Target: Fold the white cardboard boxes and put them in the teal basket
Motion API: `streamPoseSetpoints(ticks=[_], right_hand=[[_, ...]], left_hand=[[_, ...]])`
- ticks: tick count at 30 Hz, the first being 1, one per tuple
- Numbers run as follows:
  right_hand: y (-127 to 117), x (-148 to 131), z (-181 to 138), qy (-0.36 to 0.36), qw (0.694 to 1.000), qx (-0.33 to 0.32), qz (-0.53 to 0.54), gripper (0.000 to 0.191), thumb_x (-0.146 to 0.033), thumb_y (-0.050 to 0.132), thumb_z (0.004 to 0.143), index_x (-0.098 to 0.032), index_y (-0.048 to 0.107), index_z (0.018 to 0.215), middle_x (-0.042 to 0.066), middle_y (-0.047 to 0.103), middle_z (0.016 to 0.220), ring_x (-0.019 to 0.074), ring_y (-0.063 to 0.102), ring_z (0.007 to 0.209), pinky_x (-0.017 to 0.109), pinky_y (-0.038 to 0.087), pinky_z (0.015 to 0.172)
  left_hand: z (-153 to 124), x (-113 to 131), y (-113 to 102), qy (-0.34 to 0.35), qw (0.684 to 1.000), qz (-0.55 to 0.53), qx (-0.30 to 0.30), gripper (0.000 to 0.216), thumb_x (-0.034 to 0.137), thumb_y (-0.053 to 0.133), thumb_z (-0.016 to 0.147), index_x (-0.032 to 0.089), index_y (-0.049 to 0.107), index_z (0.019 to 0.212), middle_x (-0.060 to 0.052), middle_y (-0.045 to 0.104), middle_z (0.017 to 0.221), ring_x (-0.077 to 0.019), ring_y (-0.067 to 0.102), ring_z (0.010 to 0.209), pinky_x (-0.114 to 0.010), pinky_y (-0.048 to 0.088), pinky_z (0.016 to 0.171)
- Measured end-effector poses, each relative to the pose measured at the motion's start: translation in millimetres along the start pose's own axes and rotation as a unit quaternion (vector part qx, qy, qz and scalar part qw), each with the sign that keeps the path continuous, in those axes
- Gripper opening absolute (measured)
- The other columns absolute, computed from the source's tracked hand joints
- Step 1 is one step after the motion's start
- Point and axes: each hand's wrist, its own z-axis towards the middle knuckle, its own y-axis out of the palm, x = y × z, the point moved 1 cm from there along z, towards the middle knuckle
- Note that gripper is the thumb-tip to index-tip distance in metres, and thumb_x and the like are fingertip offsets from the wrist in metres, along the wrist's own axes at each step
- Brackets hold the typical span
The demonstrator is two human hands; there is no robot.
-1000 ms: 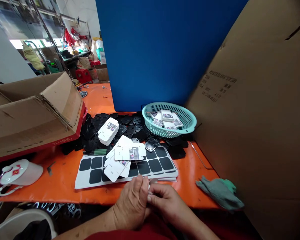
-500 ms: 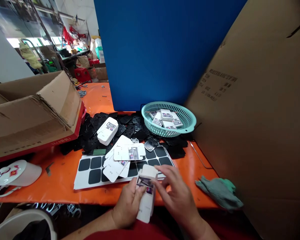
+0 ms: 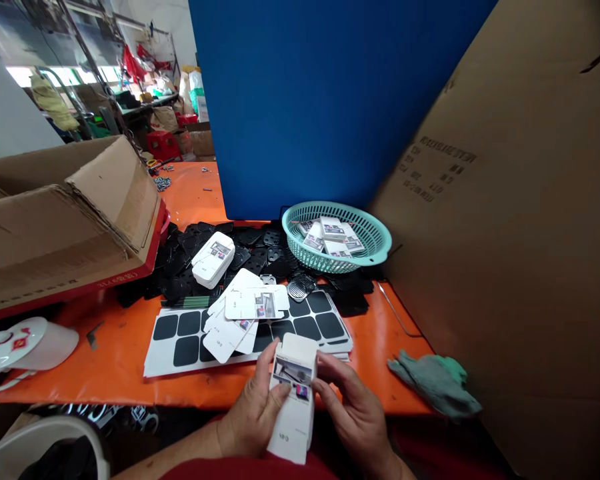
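A small white cardboard box (image 3: 293,420) with a printed picture, its top flap sticking up, is held upright near the table's front edge. My left hand (image 3: 256,407) wraps its left side, thumb across the printed front. At the right edge, the thumb and fingers of my right hand (image 3: 353,400) pinch the box near its upper corner. Several flat white box blanks (image 3: 255,301) lie fanned out just beyond, on sheets of black rounded-square stickers (image 3: 173,327). A neat stack of the same blanks (image 3: 213,260) rests behind them on black parts.
A teal basket (image 3: 381,257) holds several folded boxes. Black flat parts (image 3: 180,260) spread across the table's middle. An open carton (image 3: 70,220) and a white lidded mug (image 3: 40,343) stand left. Grey-green gloves (image 3: 435,381) lie right, beside a tall cardboard wall (image 3: 520,267).
My right fingers have come down from the top flap to the right edge of the box. The box has turned, so its printed front faces me more fully.
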Motion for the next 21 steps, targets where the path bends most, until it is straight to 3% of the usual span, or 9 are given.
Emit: streamPoseSetpoints(ticks=[3, 5, 7, 9, 11, 13, 16, 19, 21], right_hand=[[-2, 2, 1, 0.052, 0.998, -0.028, 0.031, 0.023, -0.025, 0.065, 0.086, -0.025, 0.068, 0.109, 0.005, 0.074, 0.095, 0.0202, 0.070, 0.082, 0.027, 0.058, 0.073], [0, 3, -1, 0.115, 0.989, -0.040, 0.082, 0.017, -0.031, 0.066, 0.086, -0.023, 0.070, 0.101, 0.005, 0.073, 0.087, 0.0196, 0.069, 0.076, 0.026, 0.057, 0.067], [4, 0, -3, 0.179, 0.973, -0.045, 0.137, 0.017, -0.036, 0.068, 0.084, -0.023, 0.070, 0.096, 0.004, 0.072, 0.084, 0.0188, 0.067, 0.074, 0.026, 0.056, 0.065], [8, -4, -4, 0.220, 0.958, -0.033, 0.179, 0.019, -0.040, 0.070, 0.082, -0.023, 0.070, 0.092, 0.003, 0.070, 0.081, 0.0173, 0.064, 0.071, 0.025, 0.053, 0.063], [11, -8, -3, 0.239, 0.948, -0.015, 0.207, 0.022, -0.043, 0.072, 0.081, -0.021, 0.070, 0.086, 0.002, 0.068, 0.076, 0.0154, 0.060, 0.067, 0.023, 0.050, 0.061], [11, -10, -1, 0.247, 0.944, -0.023, 0.219, 0.024, -0.044, 0.071, 0.081, -0.020, 0.068, 0.079, 0.000, 0.064, 0.069, 0.0137, 0.056, 0.062, 0.022, 0.046, 0.058], [8, -9, 2, 0.247, 0.943, -0.049, 0.219, 0.027, -0.044, 0.070, 0.081, -0.018, 0.066, 0.074, 0.000, 0.061, 0.066, 0.0134, 0.053, 0.061, 0.023, 0.044, 0.058], [8, -9, 1, 0.260, 0.935, -0.063, 0.232, 0.029, -0.045, 0.070, 0.081, -0.018, 0.064, 0.073, 0.000, 0.059, 0.065, 0.0138, 0.051, 0.061, 0.024, 0.042, 0.058], [13, -11, 0, 0.269, 0.927, -0.072, 0.250, 0.030, -0.044, 0.071, 0.080, -0.018, 0.062, 0.070, -0.001, 0.057, 0.064, 0.0133, 0.050, 0.060, 0.024, 0.042, 0.057]], left_hand=[[-1, -3, 0, -0.003, 0.998, -0.028, -0.054, 0.064, 0.044, 0.039, 0.098, 0.018, 0.013, 0.150, -0.018, 0.051, 0.136, -0.0253, 0.057, 0.112, -0.041, 0.043, 0.099], [1, -3, 0, 0.002, 0.998, -0.043, -0.050, 0.065, 0.042, 0.042, 0.097, 0.019, 0.012, 0.150, -0.016, 0.055, 0.131, -0.0237, 0.059, 0.107, -0.040, 0.045, 0.095], [4, -1, -2, 0.014, 0.999, -0.031, -0.006, 0.059, 0.039, 0.047, 0.095, 0.020, 0.025, 0.146, -0.014, 0.057, 0.126, -0.0229, 0.057, 0.108, -0.039, 0.043, 0.097], [8, 3, -3, 0.010, 0.999, -0.016, 0.030, 0.041, 0.037, 0.053, 0.092, 0.019, 0.048, 0.129, -0.011, 0.061, 0.114, -0.0215, 0.058, 0.102, -0.035, 0.044, 0.092], [11, 6, -3, -0.011, 0.999, -0.030, 0.043, 0.026, 0.036, 0.056, 0.090, 0.018, 0.056, 0.110, -0.007, 0.063, 0.098, -0.0183, 0.058, 0.088, -0.030, 0.046, 0.080], [13, 9, -2, -0.020, 0.996, -0.074, 0.042, 0.031, 0.035, 0.058, 0.089, 0.019, 0.052, 0.115, -0.005, 0.063, 0.091, -0.0163, 0.058, 0.081, -0.028, 0.046, 0.073], [12, 11, 0, -0.010, 0.995, -0.089, 0.042, 0.037, 0.034, 0.061, 0.087, 0.020, 0.049, 0.120, -0.004, 0.062, 0.094, -0.0159, 0.057, 0.084, -0.027, 0.045, 0.076], [10, 10, -2, -0.020, 0.996, -0.064, 0.050, 0.023, 0.037, 0.062, 0.086, 0.017, 0.058, 0.096, -0.002, 0.058, 0.085, -0.0137, 0.051, 0.076, -0.025, 0.042, 0.070], [10, 9, -3, -0.040, 0.996, -0.072, 0.045, 0.026, 0.041, 0.060, 0.087, 0.016, 0.054, 0.082, 0.000, 0.053, 0.075, -0.0119, 0.045, 0.068, -0.024, 0.039, 0.063]])
